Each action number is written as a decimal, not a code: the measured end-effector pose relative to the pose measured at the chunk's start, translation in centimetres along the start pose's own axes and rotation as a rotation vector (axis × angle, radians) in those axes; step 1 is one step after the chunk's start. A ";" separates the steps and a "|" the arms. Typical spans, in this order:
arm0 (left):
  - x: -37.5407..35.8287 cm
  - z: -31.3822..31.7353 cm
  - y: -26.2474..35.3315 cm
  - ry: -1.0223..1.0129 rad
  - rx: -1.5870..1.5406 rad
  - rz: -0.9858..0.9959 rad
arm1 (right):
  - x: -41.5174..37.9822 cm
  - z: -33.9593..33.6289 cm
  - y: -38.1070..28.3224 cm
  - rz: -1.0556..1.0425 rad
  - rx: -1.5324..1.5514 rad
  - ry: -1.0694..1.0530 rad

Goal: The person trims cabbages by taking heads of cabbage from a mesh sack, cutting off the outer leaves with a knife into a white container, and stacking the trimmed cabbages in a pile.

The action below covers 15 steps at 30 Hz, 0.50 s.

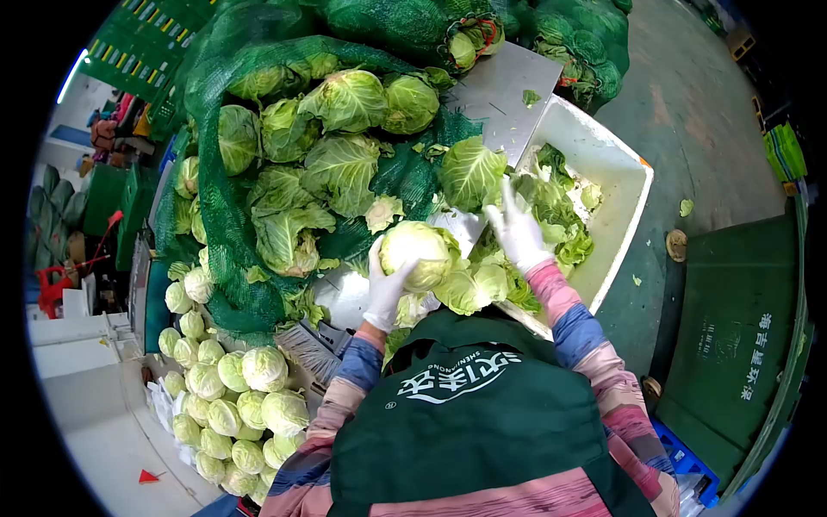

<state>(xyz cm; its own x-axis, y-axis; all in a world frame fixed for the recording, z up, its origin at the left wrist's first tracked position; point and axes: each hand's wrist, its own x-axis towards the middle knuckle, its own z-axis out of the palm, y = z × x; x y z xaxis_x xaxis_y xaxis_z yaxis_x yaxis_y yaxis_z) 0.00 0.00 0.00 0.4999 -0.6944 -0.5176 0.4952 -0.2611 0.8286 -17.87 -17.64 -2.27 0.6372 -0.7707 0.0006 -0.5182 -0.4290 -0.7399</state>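
Observation:
My left hand [387, 286], in a white glove, holds a pale, trimmed cabbage [415, 256] from its left side, in front of the apron. To the right, my gloved right hand [519, 231] has its fingers stretched out and apart. A loose cabbage leaf [473, 172] shows just beyond those fingertips. Under and beside my right hand lie more leaves, spilling around a white foam box [622, 185] that holds a heap of them. Untrimmed cabbages [346, 101] with dark outer leaves fill an opened green mesh bag [226, 194] ahead and to the left.
Trimmed cabbages [226, 418] are piled at the lower left, beside a brush [312, 349]. Full mesh bags [586, 52] stand at the back. A large green bin [732, 345] and a blue crate [687, 457] are on the right. Scattered leaf scraps [686, 208] lie on the floor.

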 end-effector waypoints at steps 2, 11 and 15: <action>1.6 0.7 -1.8 -0.045 0.377 0.295 | -0.5 -1.5 -2.9 -0.015 -0.110 -0.209; 0.2 -0.4 -0.5 -0.169 0.611 0.430 | 1.7 0.6 -4.0 0.106 -0.249 -0.287; -1.7 -2.9 0.9 -0.088 1.012 0.506 | 1.6 2.0 5.2 0.497 -0.047 -0.055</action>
<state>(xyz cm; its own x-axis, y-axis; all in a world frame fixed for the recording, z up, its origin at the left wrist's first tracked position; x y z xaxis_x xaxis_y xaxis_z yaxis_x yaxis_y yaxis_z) 1.63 2.91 1.02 0.4084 -0.9083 -0.0906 -0.5710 -0.3317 0.7509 -18.40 -20.21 -7.42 0.3357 -0.8617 -0.3804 -0.7907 -0.0383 -0.6110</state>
